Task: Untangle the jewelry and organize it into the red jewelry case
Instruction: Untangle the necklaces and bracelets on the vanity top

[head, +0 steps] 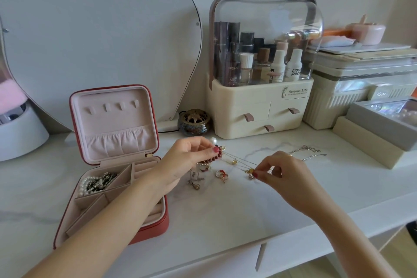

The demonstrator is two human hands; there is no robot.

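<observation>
On the white counter (225, 205), the red jewelry case (117, 160) stands open at left, pearls (84, 184) in one compartment. Beside it the left hand (187, 158) grips a tangled jewelry clump (211, 160). The right hand (282, 171) pinches a thin chain (242, 161) running from it.

Two hands, left (191, 156) and right (284, 171), work beside one open red jewelry case (158, 228). Its lid shows four hooks (112, 108). Right of the case stands one cosmetics organizer (259, 106) with three drawers (242, 116).
</observation>
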